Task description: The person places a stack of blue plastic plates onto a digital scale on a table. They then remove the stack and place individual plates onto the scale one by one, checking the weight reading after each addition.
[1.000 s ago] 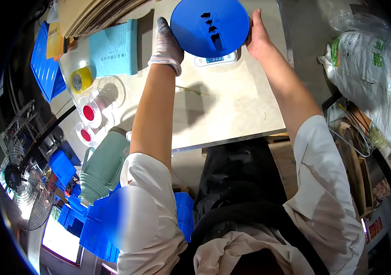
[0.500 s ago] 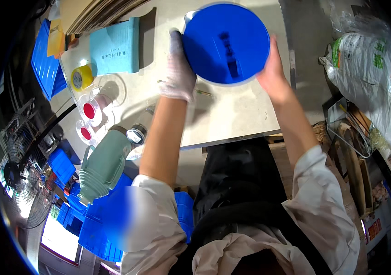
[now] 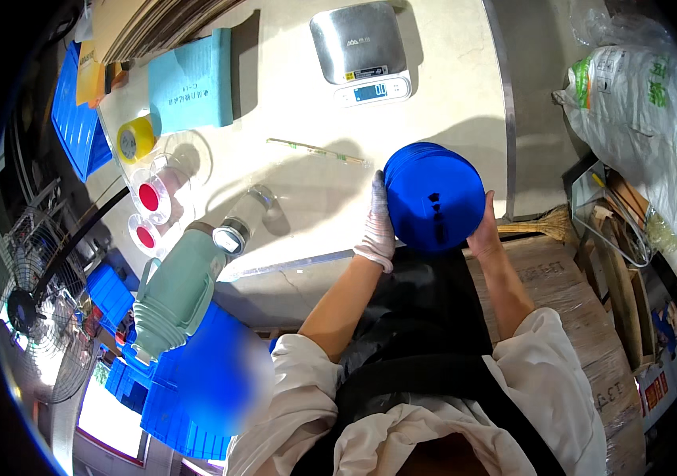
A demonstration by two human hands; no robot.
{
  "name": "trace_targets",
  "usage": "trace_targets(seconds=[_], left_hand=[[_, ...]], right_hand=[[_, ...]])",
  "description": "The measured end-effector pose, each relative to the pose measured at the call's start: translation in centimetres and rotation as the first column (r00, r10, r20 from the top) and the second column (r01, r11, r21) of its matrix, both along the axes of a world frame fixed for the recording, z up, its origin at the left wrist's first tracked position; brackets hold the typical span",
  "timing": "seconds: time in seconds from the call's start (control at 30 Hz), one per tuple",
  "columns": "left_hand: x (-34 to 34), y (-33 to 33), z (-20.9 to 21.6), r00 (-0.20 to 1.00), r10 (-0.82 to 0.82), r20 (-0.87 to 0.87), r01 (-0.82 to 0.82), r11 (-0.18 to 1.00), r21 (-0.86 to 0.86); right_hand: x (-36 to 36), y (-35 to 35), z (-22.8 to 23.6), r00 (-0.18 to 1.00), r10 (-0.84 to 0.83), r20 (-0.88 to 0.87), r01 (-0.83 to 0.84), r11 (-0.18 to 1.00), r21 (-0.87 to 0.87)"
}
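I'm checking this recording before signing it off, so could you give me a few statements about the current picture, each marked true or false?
1. The left hand is gloved. True.
2. The blue round piece rests on the scale. False: it is held between both hands, away from the scale.
3. The right hand is gloved too. False: it is bare.
4. The pale-green thermos is to the left of the left hand. True.
5. The yellow tape roll lies right of the light-blue booklet. False: it lies by the booklet's left side.
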State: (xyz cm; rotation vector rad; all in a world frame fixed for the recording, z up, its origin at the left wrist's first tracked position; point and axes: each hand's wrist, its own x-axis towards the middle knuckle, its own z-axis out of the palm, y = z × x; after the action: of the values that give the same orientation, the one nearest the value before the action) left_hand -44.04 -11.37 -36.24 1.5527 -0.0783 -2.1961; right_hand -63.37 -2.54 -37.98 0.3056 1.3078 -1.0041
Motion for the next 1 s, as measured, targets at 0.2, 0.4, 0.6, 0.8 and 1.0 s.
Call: trace_targets(seconds=[0.2,0.4,0.6,0.8,1.0], left_hand=[[1.2,0.8,-0.1,0.977,-0.004,0.213,0.014,0.999,-0.042],[1.8,4.9,1.7,0.839,-0.13,0.528,0.373,0.844,-0.386],[1.1,5.2,4.0,0.838,-0.144,0.527,0.404,0.812,-0.422],[2.4,-0.3,7.6,0.818,-0.069,0.57,0.424,0.743,-0.518],[1.0,-14.6,1.0,0.444,0.103,0.89,0.788,0.428,-0.443]], right_hand=[[0.9,1.6,0.5,0.886,0.009,-0.463,-0.079,0.988,-0.132],[3.0,1.3,6.9,0.604,0.297,-0.739,-0.372,0.926,0.067],[3.4,1.4,7.3,0.431,0.368,-0.824,-0.464,0.874,0.147],[2.7,-6.2,9.3,0.109,0.224,-0.968,-0.67,0.736,0.094],[-0.3,-21.2,0.7,-0.012,0.076,-0.997,-0.696,0.716,0.063]])
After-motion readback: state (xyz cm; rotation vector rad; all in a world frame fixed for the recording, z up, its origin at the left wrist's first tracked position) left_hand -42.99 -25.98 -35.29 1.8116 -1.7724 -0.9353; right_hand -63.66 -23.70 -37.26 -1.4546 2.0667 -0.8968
